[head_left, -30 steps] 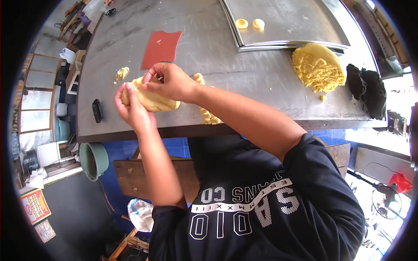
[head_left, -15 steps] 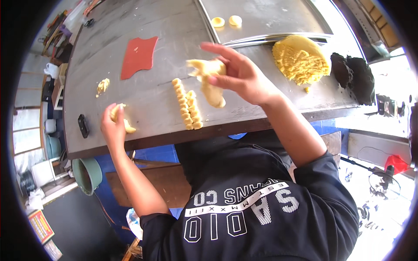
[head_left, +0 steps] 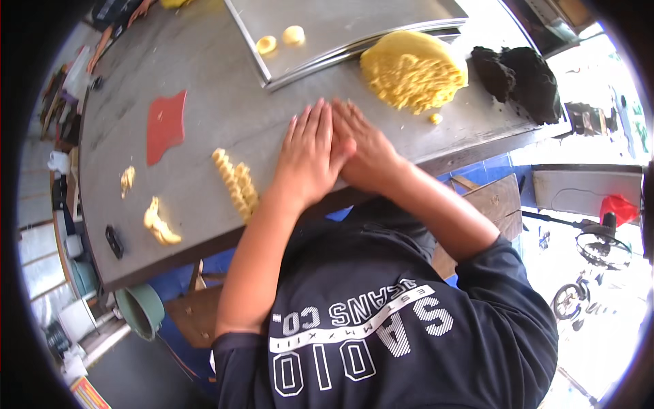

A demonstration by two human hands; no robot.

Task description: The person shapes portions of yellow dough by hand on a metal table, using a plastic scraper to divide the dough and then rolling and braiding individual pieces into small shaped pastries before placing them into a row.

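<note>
Pressing or rolling dough looks like the step: left hand and right hand flat, side by side over the grey metal counter, fingers straight, close together; any dough underneath, can't tell! Next calls for even palms. Count: one big yellow dough mound beside the silver metal tray, two pale-yellow dough rounds on it, two knobbly dough rows, one ragged dough strip.

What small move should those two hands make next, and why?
Probably a short forward-and-back roll by the left hand and right hand: they lie palms down, fingers straight, side by side over the grey metal table, which suits rolling, and two rows of small, rounded yellow dough pieces sit nearby. Whatever may be under the palms is hidden.
</note>
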